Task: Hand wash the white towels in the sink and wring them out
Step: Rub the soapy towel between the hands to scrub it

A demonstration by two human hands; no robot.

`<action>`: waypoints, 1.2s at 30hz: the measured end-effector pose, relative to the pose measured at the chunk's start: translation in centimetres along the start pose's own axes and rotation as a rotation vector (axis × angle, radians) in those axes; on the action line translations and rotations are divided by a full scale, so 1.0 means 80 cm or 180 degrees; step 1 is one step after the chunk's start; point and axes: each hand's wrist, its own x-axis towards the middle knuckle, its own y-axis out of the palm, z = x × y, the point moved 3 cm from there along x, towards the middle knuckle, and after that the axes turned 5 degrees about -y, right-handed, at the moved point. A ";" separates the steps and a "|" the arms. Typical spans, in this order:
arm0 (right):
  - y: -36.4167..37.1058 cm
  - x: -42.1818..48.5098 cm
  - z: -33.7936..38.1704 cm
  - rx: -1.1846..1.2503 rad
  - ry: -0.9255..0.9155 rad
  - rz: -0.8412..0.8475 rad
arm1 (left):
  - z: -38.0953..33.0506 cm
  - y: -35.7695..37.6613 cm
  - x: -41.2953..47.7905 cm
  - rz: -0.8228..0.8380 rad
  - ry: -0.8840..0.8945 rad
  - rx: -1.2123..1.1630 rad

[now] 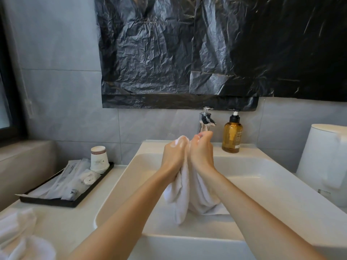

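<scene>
A white towel hangs bunched between both hands above the white sink. My left hand grips its upper part, with a tuft of cloth showing above the fingers. My right hand grips the same towel right beside it, palms facing each other. The towel's lower folds droop into the basin and touch its bottom. More white towels lie on the counter at the lower left.
A chrome tap stands behind the hands, with an amber pump bottle to its right. A black tray with paper cups and wrapped items sits left of the sink. A white bin stands at the right. Black plastic covers the wall above.
</scene>
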 end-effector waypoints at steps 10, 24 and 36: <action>0.002 -0.009 -0.003 -0.0135 -0.0041 0.0081 | 0.008 0.002 0.005 -0.0059 -0.0049 0.0015; 0.004 -0.018 0.005 -0.0010 -0.0349 0.0224 | 0.003 -0.008 0.004 -0.0067 0.0054 0.0031; -0.003 -0.011 0.003 -0.0046 -0.0154 -0.0057 | 0.007 0.000 0.003 0.0134 0.0103 0.0144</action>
